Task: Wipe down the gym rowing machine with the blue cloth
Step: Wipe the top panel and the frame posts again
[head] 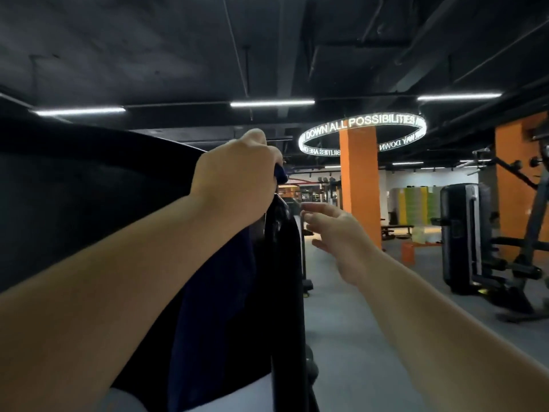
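Gripping a bunched corner of the blue cloth [214,307] near the top edge of the rowing machine [89,203], the left hand [237,171] is clenched around the fabric. The rest of the dark cloth hangs down under the forearm, along the machine's black housing. The right hand [338,233] is released — fingers spread and relaxed, holding nothing, just beside the housing's narrow front edge.

The risk, as I judge it, is the loose length trailing below the fist: a wipe may drag only a corner over the surface, or the hanging part may snag on that edge. Whether the cloth actually presses on the housing I cannot tell.

Beyond, an orange pillar [361,188], a lit ring sign [362,132] and a black weight machine [463,233] stand well apart on the grey floor [371,337] — none of them blocks the hands.
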Available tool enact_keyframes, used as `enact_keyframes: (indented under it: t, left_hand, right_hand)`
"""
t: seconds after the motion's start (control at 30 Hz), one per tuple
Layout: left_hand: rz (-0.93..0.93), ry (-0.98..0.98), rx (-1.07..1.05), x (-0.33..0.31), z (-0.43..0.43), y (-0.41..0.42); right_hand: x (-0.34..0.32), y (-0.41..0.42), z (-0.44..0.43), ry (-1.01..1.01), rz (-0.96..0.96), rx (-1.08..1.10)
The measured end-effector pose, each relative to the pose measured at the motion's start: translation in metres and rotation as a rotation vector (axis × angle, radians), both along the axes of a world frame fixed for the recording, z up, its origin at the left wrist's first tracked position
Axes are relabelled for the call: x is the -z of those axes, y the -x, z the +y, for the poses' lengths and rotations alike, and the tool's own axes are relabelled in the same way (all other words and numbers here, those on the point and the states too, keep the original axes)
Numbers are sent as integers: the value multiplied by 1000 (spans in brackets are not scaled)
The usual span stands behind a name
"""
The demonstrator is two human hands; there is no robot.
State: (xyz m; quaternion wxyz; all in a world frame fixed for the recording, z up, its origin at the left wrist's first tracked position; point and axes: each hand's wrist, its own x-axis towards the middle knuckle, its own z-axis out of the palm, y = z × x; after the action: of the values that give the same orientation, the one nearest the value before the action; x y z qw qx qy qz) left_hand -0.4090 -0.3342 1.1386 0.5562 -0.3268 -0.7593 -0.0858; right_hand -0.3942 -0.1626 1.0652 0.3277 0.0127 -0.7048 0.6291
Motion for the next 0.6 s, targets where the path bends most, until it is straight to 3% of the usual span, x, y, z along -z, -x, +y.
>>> enact_keyframes:
  t: [0.17,0.33,0.47,0.6]
  left_hand:
    - [-143,42,-184,-30,23,4]
    - [-202,156,-434,-40,51,17]
    - [-339,214,-496,-37,61,1]
    - [-362,222,-613,-40,76,1]
  right_hand:
    - [-18,40,2,57,61,-324]
    - [-16,77,7,114,116,-502]
    - [-12,98,20,103,139,-628]
    - [-7,111,25,80,164,-705]
